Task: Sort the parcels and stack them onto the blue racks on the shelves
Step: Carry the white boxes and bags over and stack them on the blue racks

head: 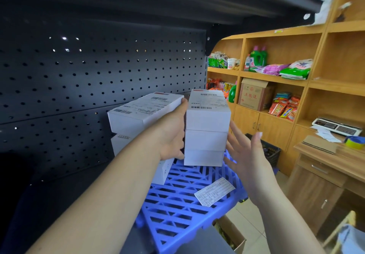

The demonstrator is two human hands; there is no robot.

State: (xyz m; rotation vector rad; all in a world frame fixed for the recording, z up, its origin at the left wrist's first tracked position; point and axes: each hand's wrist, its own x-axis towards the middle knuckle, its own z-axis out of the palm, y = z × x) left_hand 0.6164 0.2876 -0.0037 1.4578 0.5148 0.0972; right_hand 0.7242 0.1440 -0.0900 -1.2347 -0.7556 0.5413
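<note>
Two stacks of white labelled parcels stand on a blue slatted rack [177, 204] on the dark metal shelf. The right stack [207, 127] is three boxes high. The left stack [138, 115] has a tilted top box. My left hand [171, 133] reaches between the stacks, fingers against the top left box and the side of the right stack. To the right of the right stack my right hand [246, 161] is spread, palm facing it, a little apart from the boxes. A loose paper label [215, 191] lies on the rack.
A black perforated back panel [79, 87] closes the shelf behind, and a dark shelf [217, 0] hangs overhead. Wooden shelves [276, 76] with groceries stand to the right, with a desk [325, 155] carrying a scale and tape. An open cardboard box [231, 234] sits on the floor below.
</note>
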